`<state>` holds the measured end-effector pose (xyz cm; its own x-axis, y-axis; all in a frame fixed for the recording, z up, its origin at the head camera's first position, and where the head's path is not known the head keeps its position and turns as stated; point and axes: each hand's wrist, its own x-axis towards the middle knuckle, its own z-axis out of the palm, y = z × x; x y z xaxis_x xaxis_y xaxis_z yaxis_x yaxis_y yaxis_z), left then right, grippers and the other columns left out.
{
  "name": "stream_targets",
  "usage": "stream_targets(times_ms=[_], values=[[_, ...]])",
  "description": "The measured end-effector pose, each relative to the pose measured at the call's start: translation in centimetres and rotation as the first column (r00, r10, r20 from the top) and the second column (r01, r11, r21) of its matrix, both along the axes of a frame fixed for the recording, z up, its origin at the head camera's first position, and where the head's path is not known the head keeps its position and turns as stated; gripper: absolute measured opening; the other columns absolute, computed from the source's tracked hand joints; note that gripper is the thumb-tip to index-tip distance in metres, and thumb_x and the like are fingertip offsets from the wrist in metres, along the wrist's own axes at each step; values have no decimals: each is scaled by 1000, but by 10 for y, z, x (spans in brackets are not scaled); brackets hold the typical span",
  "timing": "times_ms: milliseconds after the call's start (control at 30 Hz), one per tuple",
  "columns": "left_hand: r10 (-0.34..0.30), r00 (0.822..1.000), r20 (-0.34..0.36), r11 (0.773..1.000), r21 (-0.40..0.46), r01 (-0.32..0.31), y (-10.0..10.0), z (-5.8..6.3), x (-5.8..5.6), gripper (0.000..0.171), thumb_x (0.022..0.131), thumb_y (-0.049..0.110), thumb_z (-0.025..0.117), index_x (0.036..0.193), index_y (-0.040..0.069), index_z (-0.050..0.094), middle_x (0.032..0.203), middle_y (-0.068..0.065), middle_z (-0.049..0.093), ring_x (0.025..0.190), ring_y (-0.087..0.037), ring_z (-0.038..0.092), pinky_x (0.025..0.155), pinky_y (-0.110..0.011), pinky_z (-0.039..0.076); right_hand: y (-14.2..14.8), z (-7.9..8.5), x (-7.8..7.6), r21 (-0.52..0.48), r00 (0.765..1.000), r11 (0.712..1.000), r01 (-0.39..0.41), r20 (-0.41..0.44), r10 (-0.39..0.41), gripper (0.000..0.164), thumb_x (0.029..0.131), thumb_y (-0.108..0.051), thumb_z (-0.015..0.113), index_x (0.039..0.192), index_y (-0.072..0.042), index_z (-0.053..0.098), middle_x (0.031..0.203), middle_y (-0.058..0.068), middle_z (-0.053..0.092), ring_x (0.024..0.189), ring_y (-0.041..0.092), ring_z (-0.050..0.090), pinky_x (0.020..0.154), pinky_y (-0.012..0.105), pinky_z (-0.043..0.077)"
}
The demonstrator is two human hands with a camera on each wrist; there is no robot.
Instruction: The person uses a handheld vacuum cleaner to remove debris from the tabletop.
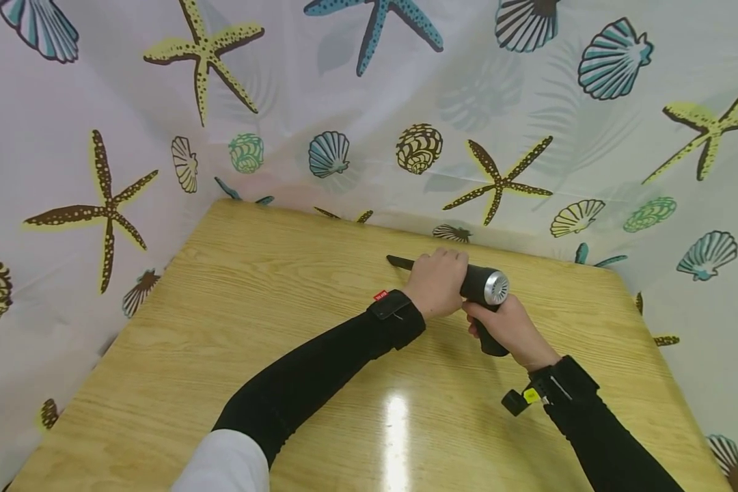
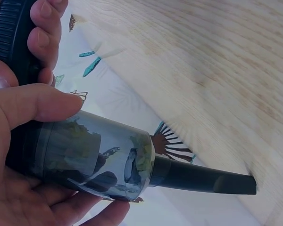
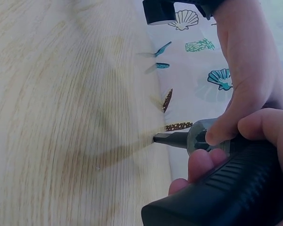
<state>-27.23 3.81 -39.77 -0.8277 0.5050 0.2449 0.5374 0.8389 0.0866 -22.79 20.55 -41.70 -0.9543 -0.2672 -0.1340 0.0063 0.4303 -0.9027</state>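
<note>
A black handheld vacuum cleaner (image 1: pixel 478 281) with a silver, vented round end is held above the wooden table by both hands. My left hand (image 1: pixel 436 283) wraps around its smoky clear dust cup (image 2: pixel 115 162), thumb on one side and fingers on the other. Yellowish-green bits show through the cup in the left wrist view. My right hand (image 1: pixel 509 331) grips the ribbed black handle (image 3: pixel 226 188), just below the body. From the cup's far end a narrow black nozzle (image 2: pixel 203 178) points left in the head view, its tip close over the tabletop.
The light wooden table (image 1: pixel 252 273) spans the view, with a bright reflection near its front. Behind it and along both sides hangs a white curtain (image 1: pixel 369 102) printed with shells and starfish. Black straps (image 1: pixel 400 318) with small devices sit on both wrists.
</note>
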Motion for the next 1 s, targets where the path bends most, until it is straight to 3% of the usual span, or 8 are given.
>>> stream_targets(times_ms=[433,1000], values=[[-17,1000,-10,1000,-20,17,12,0,6,52,78,45,71,114,11,57,107,-2,62,97,-17,54,76,-36,51,12,1,9,-1,1000,1000,6,12,-6,48,92,-29,63,128,-4,44,92,27,51,73,35,58,68,51,53],[-89,996,1,993,-74,89,44,5,28,50,78,41,69,116,11,56,106,-2,61,96,-18,53,76,-35,50,46,3,36,32,999,999,42,-11,-42,45,92,-28,63,127,-7,44,88,23,53,68,33,58,64,47,53]])
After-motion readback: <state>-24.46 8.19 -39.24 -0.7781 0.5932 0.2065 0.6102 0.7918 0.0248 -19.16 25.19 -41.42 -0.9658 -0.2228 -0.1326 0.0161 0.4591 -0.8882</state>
